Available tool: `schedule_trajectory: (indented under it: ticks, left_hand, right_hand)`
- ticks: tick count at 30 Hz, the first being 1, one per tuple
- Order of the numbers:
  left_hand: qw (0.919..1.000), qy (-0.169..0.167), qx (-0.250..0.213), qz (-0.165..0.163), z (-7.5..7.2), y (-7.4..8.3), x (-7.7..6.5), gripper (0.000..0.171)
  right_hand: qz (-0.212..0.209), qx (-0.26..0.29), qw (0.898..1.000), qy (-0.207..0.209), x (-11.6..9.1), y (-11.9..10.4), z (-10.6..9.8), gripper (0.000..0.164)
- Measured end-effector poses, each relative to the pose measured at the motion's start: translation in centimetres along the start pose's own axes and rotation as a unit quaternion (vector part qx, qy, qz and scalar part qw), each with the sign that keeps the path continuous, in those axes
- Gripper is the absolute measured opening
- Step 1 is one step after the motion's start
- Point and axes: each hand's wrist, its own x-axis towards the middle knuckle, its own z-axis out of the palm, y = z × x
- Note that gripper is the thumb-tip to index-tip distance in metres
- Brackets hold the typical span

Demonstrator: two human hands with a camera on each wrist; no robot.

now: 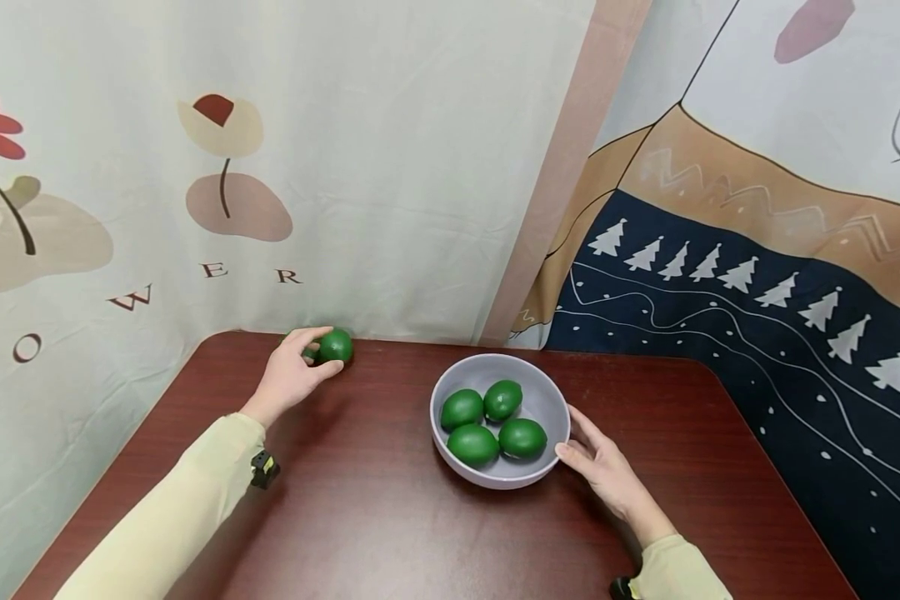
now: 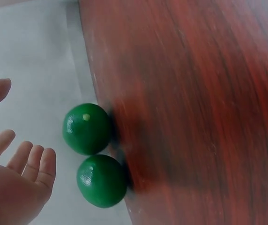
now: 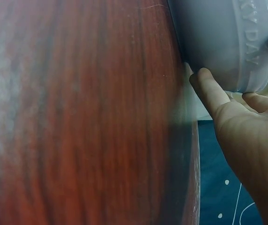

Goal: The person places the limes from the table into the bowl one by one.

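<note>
At the table's far left edge, my left hand (image 1: 292, 372) reaches over two green limes. One lime (image 1: 336, 346) shows beyond the fingers; the other is mostly hidden behind them. In the left wrist view, the upper lime (image 2: 86, 129) and the lower lime (image 2: 102, 181) sit side by side, apart from the spread thumb and fingers. A pale purple-grey bowl (image 1: 450, 377) stands right of centre with several limes (image 1: 473, 445) inside. My right hand (image 1: 603, 471) holds the bowl's right side, thumb at the rim. Its fingers touch the outer wall (image 3: 218, 47), which bears raised lettering.
Both hands work over a reddish-brown wooden table (image 1: 360, 517). Behind it hangs a pale curtain (image 1: 390, 167) with flower prints and letters. A dark blue printed cloth (image 1: 690, 325) with white trees hangs at the back right.
</note>
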Motion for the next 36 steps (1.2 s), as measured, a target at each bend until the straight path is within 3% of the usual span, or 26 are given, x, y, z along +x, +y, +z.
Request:
schedule_trajectory:
  ticks: [18,36]
  left_hand:
    - [0.9973,0.014,0.047,-0.055,-0.9,-2.2,0.9,0.066]
    - [0.9933,0.048,0.066,-0.082,-0.9,-4.9,1.4,0.071]
  right_hand:
    - [0.004,-0.014,1.000,0.007,-0.1,-0.1,0.1,0.071]
    - [-0.001,-0.013,1.000,0.010,-0.1,-0.1,0.1,0.071]
